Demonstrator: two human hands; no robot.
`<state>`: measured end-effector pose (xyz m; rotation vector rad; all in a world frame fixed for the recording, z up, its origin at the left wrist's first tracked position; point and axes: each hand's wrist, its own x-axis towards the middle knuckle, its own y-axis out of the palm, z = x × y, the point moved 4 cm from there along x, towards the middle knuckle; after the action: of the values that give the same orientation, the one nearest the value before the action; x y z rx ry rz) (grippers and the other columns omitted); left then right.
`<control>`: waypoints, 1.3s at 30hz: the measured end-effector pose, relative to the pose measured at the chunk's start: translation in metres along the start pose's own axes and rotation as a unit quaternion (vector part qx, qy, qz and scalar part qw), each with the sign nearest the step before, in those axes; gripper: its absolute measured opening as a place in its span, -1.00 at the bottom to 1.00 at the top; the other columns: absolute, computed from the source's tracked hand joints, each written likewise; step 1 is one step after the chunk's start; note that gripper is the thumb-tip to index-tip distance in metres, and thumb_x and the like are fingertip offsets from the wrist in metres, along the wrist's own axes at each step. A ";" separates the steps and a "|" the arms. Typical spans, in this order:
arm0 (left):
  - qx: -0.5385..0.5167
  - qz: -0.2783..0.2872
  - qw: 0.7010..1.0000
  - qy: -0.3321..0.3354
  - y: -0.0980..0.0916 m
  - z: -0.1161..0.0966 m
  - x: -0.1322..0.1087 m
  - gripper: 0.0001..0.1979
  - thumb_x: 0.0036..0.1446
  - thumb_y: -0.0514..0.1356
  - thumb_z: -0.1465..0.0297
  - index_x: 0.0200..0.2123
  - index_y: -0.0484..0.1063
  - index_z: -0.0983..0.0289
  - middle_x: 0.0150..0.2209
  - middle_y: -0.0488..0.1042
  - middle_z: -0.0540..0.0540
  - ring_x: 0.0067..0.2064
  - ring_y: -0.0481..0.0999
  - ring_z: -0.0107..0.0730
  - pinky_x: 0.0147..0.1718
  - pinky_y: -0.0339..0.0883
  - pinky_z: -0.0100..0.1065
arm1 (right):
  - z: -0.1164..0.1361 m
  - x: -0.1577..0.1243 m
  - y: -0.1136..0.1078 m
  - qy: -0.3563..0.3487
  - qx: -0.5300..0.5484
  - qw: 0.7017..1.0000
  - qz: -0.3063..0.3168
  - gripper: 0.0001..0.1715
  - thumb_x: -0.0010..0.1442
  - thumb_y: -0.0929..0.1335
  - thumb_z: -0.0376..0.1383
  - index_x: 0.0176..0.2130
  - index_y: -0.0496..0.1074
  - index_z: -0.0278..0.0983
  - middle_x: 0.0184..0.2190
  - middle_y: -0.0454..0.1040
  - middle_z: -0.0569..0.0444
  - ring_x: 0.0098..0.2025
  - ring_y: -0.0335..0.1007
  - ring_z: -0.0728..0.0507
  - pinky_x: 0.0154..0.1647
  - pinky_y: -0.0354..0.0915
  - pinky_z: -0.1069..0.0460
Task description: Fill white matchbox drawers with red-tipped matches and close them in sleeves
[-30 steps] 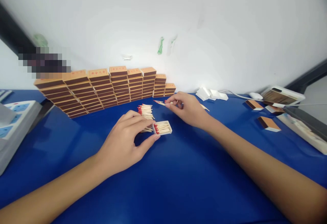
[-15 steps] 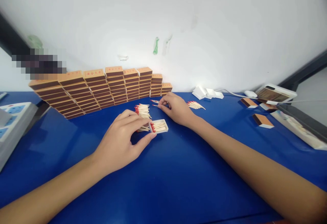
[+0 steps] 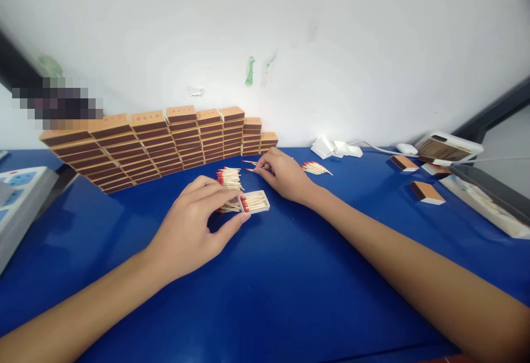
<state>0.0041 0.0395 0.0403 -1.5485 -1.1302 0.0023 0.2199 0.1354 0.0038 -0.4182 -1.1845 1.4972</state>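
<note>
In front of the stacked matchboxes (image 3: 151,145), the half-curled left hand (image 3: 191,226) pinches one end of the match-filled tray (image 3: 267,203) (likely light, crushable, best held by its walls), while the right hand (image 3: 286,175) bunches its fingertips at loose matches (image 3: 249,162) nearer those stacks, its hold unclear.

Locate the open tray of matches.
In the head view, the open tray of matches is near the centre, held by the left hand, just right of a match pile.

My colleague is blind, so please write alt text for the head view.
The left hand holds a small white tray of red-tipped matches on a blue table; the right hand is at some loose matches. Stacked matchboxes stand behind, along the wall.
</note>
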 end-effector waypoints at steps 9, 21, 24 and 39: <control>0.017 -0.010 1.000 -0.006 -0.002 0.001 0.000 -0.75 0.36 0.33 0.25 0.01 0.61 0.23 -0.13 0.67 0.13 -0.05 0.53 -0.15 -0.03 0.50 -0.10 | 0.007 -0.020 -0.021 -0.035 0.020 0.999 0.012 -0.89 0.47 0.34 -0.32 -0.18 0.42 -0.25 -0.13 0.44 -0.02 -0.17 0.40 -0.15 -0.11 0.29 -0.06; 0.024 -0.013 1.000 -0.003 -0.002 -0.002 0.000 -0.74 0.36 0.33 0.28 0.04 0.62 0.25 -0.13 0.67 0.13 -0.07 0.53 -0.18 -0.05 0.50 -0.15 | 0.068 -0.053 -0.045 -0.113 0.013 0.991 0.075 -0.85 0.52 0.27 -0.36 -0.15 0.39 -0.23 -0.13 0.38 -0.01 -0.19 0.35 -0.14 -0.16 0.25 -0.03; 0.017 -0.013 1.000 -0.003 -0.002 -0.001 -0.001 -0.73 0.37 0.32 0.27 0.07 0.60 0.24 -0.11 0.67 0.12 -0.06 0.53 -0.18 -0.05 0.50 -0.16 | 0.067 -0.053 -0.042 -0.123 0.007 0.990 0.068 -0.87 0.53 0.27 -0.34 -0.13 0.39 -0.23 -0.13 0.39 -0.02 -0.17 0.36 -0.15 -0.16 0.25 -0.03; 0.006 0.004 1.000 0.023 -0.001 -0.004 -0.001 -0.71 0.39 0.32 0.27 0.09 0.58 0.27 -0.10 0.67 0.12 -0.02 0.52 -0.16 0.02 0.46 -0.11 | 0.031 -0.027 -0.045 -0.062 0.035 0.997 -0.030 -0.91 0.43 0.41 -0.30 -0.19 0.50 -0.25 -0.25 0.47 0.05 -0.29 0.36 -0.09 -0.21 0.25 -0.02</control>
<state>0.0052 0.0354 0.0414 -1.5342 -1.0854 -0.0212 0.2278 0.0916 0.0462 -0.2423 -1.2264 1.5258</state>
